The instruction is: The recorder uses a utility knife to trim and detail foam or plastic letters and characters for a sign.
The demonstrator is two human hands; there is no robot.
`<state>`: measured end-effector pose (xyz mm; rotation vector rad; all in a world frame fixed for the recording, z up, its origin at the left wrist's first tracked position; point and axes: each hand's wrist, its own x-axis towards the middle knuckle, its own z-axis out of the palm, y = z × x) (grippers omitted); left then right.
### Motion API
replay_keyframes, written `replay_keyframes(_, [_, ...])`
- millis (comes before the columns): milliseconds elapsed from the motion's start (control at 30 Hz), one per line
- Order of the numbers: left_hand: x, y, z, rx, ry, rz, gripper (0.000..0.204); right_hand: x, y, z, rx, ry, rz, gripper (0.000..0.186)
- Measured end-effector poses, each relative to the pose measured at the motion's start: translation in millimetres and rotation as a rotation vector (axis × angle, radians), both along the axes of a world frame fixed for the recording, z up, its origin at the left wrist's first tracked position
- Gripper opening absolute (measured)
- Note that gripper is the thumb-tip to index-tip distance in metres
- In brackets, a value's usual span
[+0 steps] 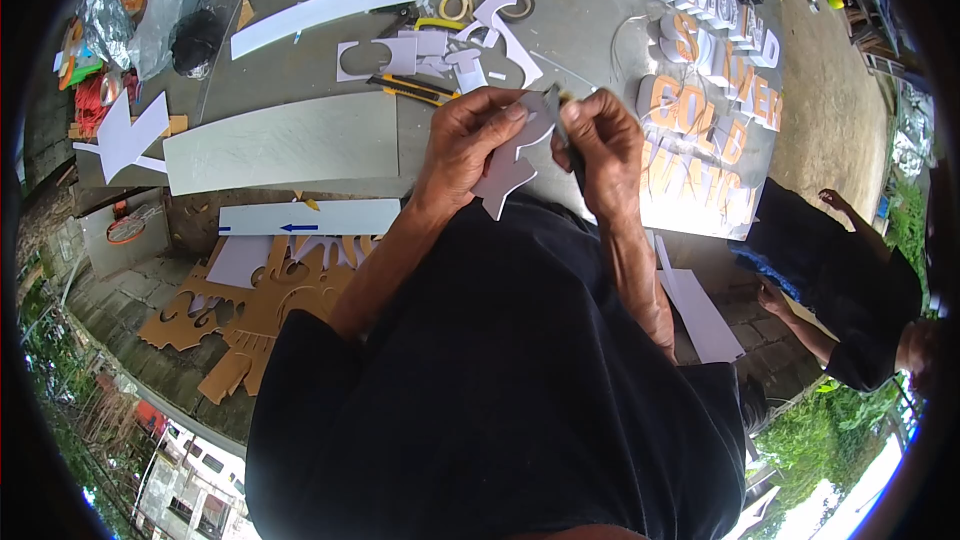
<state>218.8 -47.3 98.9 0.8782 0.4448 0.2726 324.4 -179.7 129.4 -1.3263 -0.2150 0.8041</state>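
Note:
Pinched between the thumb and fingers of my left hand [475, 140] is a curved, pale cut-out board piece [508, 180], held over the near edge of the table. My right hand [602, 145] grips a thin dark tool [576, 162]. Its flat grey end meets or nearly meets the upper edge of the piece; its exact kind is blurred. Just beyond my left hand lie a yellow-and-black utility knife [415, 90] and white board offcuts [430, 52].
Several block letters [690, 110] stand at the right of the table [570, 20]. Long white strips [355, 8] and a tape roll [516, 4] lie farther back. Brown cut sheets [265, 310] are low at left. Another person [830, 260] is at the right.

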Motion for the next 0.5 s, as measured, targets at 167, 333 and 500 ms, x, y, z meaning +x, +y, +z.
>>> replay_keyframes(167, [3.0,5.8,0.0,0.084,0.050,0.190,0.022,-1.1,-7.1,-0.9,-0.038,-0.044,-0.030,0.017])
replay_keyframes(333, [2.6,2.9,7.2,0.278,0.081,0.227,0.023,2.9,-2.8,12.8,0.041,-0.046,-0.063,0.021])
replay_keyframes(500, [4.3,2.6,8.8,0.269,0.056,0.199,0.030,-7.8,11.5,9.6,0.117,-0.019,-0.027,0.019])
